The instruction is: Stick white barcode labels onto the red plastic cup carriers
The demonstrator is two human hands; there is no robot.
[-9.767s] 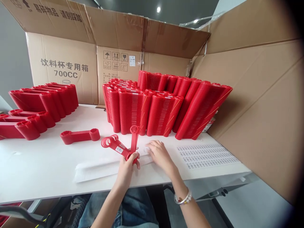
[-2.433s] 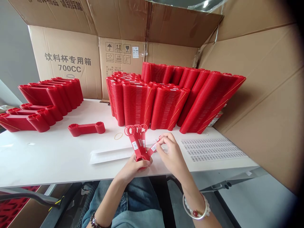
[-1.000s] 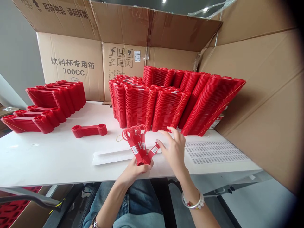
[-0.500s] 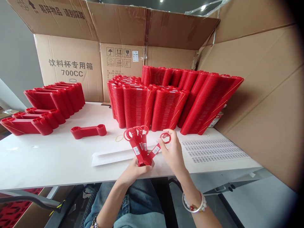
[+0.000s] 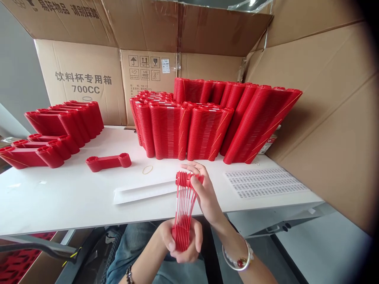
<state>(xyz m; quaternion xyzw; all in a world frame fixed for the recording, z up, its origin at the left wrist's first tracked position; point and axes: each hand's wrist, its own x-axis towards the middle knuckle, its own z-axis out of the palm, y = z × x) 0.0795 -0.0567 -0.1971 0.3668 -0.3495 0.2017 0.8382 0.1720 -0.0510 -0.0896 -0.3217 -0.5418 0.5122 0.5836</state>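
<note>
A small stack of red plastic strips with ring ends [image 5: 184, 205] stands edge-on between my hands, above the table's front edge. White labels show along some of the strips. My left hand [image 5: 180, 240] is closed around the lower ring ends. At the upper ring ends, my right hand [image 5: 204, 191] grips with the thumb on the near side, its fingers partly hidden behind. The strips lie close together below and slightly fanned toward the top. A yellow rubber band [image 5: 147, 169] lies on the table behind, left of the stack.
Tall stacks of red strips [image 5: 168, 130] stand at the back, shorter ones [image 5: 79, 118] at the left. One low stack [image 5: 109, 161] lies nearer. A label sheet [image 5: 266, 183] is at right, a white strip of paper [image 5: 142, 192] in front. Cardboard [image 5: 89, 59] walls the table [image 5: 74, 205].
The fanned strips have been brought together and turned edge-on, lower and closer to me. My right hand has gone from a single strip's ring to the upper ends of the whole stack.
</note>
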